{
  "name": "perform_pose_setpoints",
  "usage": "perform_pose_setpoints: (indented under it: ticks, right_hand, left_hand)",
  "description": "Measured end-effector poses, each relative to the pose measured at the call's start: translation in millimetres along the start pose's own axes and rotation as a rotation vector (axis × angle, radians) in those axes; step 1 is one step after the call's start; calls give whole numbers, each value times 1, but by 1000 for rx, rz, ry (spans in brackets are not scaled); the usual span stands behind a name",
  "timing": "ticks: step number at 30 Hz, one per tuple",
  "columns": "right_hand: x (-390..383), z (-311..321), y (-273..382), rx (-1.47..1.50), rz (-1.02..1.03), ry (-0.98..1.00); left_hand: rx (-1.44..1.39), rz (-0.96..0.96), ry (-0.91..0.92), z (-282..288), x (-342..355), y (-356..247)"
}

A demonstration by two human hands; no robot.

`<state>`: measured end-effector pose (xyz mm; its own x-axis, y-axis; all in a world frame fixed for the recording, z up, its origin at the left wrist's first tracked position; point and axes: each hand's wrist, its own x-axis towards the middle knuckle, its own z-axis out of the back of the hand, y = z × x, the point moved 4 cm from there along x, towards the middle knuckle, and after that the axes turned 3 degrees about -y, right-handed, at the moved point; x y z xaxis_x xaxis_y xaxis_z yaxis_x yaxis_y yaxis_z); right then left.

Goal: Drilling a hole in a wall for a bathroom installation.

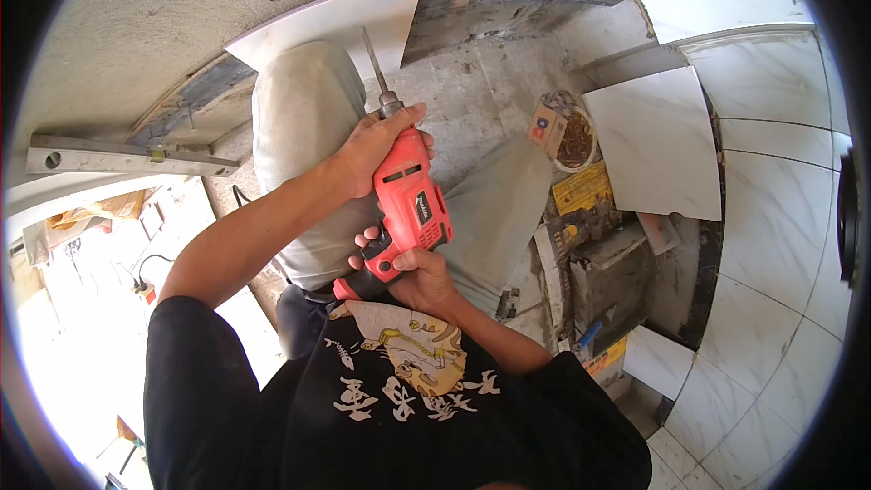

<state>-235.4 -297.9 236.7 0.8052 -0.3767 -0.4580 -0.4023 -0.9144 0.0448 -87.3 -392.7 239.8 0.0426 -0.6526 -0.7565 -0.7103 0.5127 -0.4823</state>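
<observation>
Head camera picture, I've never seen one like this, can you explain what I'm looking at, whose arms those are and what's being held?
This is one picture from a wide fisheye camera worn on a person's head, looking down at their own body and hands; that is why straight edges bend near the rim. There is no machine, only a person in a black printed shirt, apparently crouching, with knees in grey trousers. The left hand grips the front of a red power drill, and the right hand holds its handle at the back. The drill's chisel bit points up toward a white tile at the foot of a rough plastered wall. A spirit level lies to the left. On the bare concrete floor to the right are more white tiles, a round container and some boxes.
</observation>
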Motion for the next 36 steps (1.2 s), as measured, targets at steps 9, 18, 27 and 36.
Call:
perform_pose_setpoints:
  ticks: [9, 18, 27, 36]
  right_hand:
    - [5, 9, -3, -40, 3, -61]
    - [7, 11, -2, -25, 2, -53]
    - [7, 12, -2, -20, -3, -68]
    - [10, 10, -1, -20, -9, -74]
  left_hand:
    - [84, -58, 15, 2, 6, 3]
    - [100, -45, -35, 3, 9, 3]
    - [95, -25, -52, 4, 10, 3]
    - [77, -27, -56, 5, 11, 2]
